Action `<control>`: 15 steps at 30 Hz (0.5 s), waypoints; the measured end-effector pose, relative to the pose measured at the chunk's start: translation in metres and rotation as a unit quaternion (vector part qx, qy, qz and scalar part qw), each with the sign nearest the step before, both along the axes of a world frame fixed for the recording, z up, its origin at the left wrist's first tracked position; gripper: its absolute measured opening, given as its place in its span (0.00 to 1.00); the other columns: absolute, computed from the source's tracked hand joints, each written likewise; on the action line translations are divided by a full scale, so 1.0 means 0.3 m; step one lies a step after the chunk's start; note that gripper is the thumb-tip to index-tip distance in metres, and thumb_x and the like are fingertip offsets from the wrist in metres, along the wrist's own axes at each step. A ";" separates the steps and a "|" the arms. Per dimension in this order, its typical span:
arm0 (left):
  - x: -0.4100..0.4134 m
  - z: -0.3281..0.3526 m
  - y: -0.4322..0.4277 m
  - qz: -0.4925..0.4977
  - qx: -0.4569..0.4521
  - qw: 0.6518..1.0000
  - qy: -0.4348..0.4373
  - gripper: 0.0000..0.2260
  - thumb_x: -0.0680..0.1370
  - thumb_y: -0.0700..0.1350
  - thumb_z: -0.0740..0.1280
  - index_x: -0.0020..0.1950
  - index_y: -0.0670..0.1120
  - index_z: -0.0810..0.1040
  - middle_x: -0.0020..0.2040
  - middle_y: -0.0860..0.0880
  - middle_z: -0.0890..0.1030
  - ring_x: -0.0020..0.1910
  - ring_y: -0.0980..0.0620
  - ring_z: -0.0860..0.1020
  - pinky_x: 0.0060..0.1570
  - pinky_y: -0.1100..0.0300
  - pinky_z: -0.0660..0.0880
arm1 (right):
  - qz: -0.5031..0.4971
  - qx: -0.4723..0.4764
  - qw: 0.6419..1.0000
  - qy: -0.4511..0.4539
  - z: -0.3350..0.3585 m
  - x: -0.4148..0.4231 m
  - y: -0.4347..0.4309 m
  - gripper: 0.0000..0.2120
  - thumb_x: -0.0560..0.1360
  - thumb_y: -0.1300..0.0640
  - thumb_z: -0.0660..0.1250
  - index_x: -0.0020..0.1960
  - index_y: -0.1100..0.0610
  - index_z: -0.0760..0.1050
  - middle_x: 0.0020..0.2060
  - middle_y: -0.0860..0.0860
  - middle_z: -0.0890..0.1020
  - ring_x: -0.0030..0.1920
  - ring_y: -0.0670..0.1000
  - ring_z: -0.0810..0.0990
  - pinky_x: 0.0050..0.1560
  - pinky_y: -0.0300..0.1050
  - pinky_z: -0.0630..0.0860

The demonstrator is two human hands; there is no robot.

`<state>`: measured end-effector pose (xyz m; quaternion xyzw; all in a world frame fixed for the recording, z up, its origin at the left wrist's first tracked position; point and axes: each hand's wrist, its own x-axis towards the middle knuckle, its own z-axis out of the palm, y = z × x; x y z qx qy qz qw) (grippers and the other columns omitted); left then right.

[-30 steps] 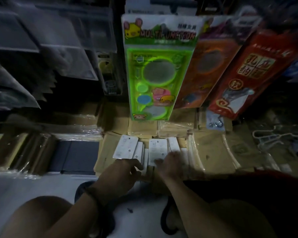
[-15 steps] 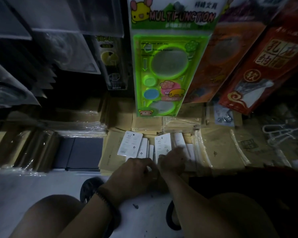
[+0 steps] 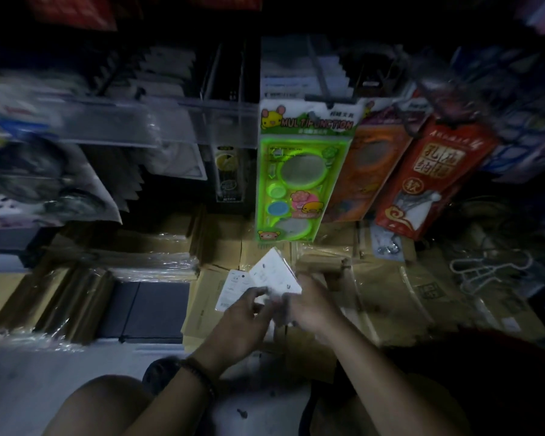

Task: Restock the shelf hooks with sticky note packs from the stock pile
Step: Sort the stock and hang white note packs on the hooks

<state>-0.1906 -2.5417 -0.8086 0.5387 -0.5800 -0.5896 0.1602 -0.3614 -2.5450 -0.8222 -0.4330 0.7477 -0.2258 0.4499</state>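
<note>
Sticky note pack [image 3: 276, 273] now raised off stock pile [image 3: 233, 289] and tilted; lower edge pinched between left hand [image 3: 244, 316] and right hand [image 3: 310, 306]. Previously flat under both hands.

Pale floor [image 3: 44, 382] with film-wrapped brown paper stacks [image 3: 76, 297] and a dark flat folder [image 3: 151, 309] side by side.

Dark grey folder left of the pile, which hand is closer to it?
Left. The left hand sits just right of the dark grey folder, apart from it; the right hand lies farther right, beyond the left hand.
</note>
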 end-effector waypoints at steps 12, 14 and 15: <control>0.036 0.039 0.116 0.122 0.069 0.962 0.235 0.14 0.87 0.44 0.65 0.72 0.45 0.76 0.64 0.39 0.85 0.63 0.37 0.84 0.64 0.32 0.79 | 0.039 -0.192 0.981 -0.006 0.148 0.086 0.284 0.13 0.78 0.55 0.73 0.57 0.39 0.77 0.59 0.39 0.77 0.58 0.33 0.77 0.53 0.33 0.78; 0.064 0.078 0.132 0.123 0.090 0.955 0.255 0.16 0.86 0.42 0.65 0.74 0.45 0.75 0.65 0.39 0.84 0.64 0.36 0.83 0.65 0.32 0.78 | 0.031 -0.214 0.976 -0.014 0.171 0.078 0.300 0.12 0.79 0.57 0.72 0.57 0.41 0.79 0.59 0.37 0.79 0.58 0.35 0.78 0.52 0.38 0.82; 0.080 0.102 0.145 0.126 0.098 0.952 0.259 0.16 0.86 0.41 0.65 0.74 0.44 0.75 0.66 0.39 0.84 0.64 0.36 0.83 0.65 0.32 0.78 | 0.027 -0.222 0.975 -0.013 0.184 0.082 0.314 0.13 0.79 0.58 0.72 0.57 0.42 0.79 0.58 0.36 0.79 0.57 0.35 0.79 0.51 0.37 0.82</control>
